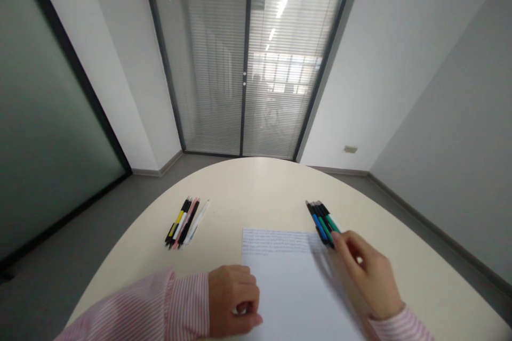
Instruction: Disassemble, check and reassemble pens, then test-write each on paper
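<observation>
A white sheet of paper (292, 282) with a few lines of writing along its top lies on the cream table (256, 192) before me. My left hand (234, 299) rests on the table at the sheet's left edge, fingers curled into a loose fist with nothing seen in them. My right hand (366, 272) lies at the sheet's right side, its fingertips touching the near ends of a row of several pens (323, 222), blue, green and black. Whether the fingers grip a pen does not show. A second row of pens (185, 222) lies to the left, away from both hands.
The table is rounded, and its far edge curves off near the middle of the view. Beyond it are grey floor, white walls and a glass door with blinds (248, 58). A dark glass wall (44, 117) stands at the left.
</observation>
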A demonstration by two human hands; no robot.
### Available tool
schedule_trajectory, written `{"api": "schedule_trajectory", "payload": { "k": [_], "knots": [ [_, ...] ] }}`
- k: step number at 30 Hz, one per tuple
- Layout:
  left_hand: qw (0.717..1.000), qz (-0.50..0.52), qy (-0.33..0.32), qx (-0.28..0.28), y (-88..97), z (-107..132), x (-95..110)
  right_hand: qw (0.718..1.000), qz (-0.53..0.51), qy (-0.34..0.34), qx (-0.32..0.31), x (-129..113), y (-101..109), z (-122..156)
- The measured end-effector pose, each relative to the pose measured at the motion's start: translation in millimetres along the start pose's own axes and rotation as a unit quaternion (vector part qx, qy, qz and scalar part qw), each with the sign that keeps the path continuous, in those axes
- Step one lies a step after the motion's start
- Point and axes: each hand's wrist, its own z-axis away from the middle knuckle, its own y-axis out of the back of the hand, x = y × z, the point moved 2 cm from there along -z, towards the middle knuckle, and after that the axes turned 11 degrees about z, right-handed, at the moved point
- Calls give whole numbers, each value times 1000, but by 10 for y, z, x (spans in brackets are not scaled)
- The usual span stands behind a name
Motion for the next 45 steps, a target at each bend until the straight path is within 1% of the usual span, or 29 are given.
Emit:
{"api": "schedule_trajectory", "payload": {
  "k": [2, 3, 4, 5, 6, 7, 9, 11, 14, 17, 25, 33, 35, 36, 38, 39, 40, 41, 42, 43, 45],
  "knots": [
    [1000, -5, -3, 1, 9, -5, 10, 992, -4, 117, -50, -392, -49, 172],
    [1000, -10, -5, 1, 13, -10, 17, 981, 15, 177, -79, -561, -103, 272],
    [1000, -16, -7, 1, 16, -15, 25, 963, 46, 246, -96, -703, -168, 373],
    [1000, -23, -8, -1, 19, -21, 33, 942, 76, 313, -92, -812, -233, 467],
    [999, -30, -10, -4, 22, -28, 42, 927, 104, 352, -75, -881, -295, 542],
    [999, -37, -13, -6, 26, -34, 51, 921, 121, 363, -74, -915, -355, 593],
    [999, -43, -17, -8, 35, -44, 66, 922, 131, 350, -97, -921, -437, 634],
    [999, -42, -19, -8, 44, -51, 78, 925, 118, 331, -142, -904, -459, 622],
    [999, -48, -16, -12, 50, -57, 92, 925, 99, 314, -192, -908, -414, 574],
    [998, -65, -13, -18, 48, -56, 110, 926, 99, 296, -214, -937, -377, 549],
    [995, -96, 3, -23, 35, -59, 151, 924, 103, 287, -232, -952, -396, 573],
    [995, -102, -13, -16, 33, -35, 146, 926, 103, 283, -227, -948, -406, 583],
    [994, -107, -22, 1, 51, -35, 120, 926, 103, 286, -225, -947, -409, 580],
    [993, -113, -20, 24, 87, -36, 96, 926, 103, 286, -225, -944, -410, 578],
    [986, -140, 17, 94, 232, -34, 19, 926, 103, 286, -223, -937, -412, 577],
    [974, -171, 69, 128, 335, -25, -41, 927, 103, 286, -221, -933, -413, 577],
    [956, -214, 137, 149, 450, -6, -112, 927, 103, 285, -219, -929, -413, 578],
    [926, -266, 221, 152, 567, 25, -191, 928, 103, 285, -216, -926, -413, 580],
    [884, -318, 308, 148, 682, 69, -271, 929, 103, 284, -213, -924, -412, 582],
    [863, -336, 347, 151, 781, 110, -334, 930, 103, 284, -211, -924, -410, 584],
    [836, -352, 393, 149, 916, 193, -440, 931, 102, 282, -209, -926, -407, 588]
  ]
}}
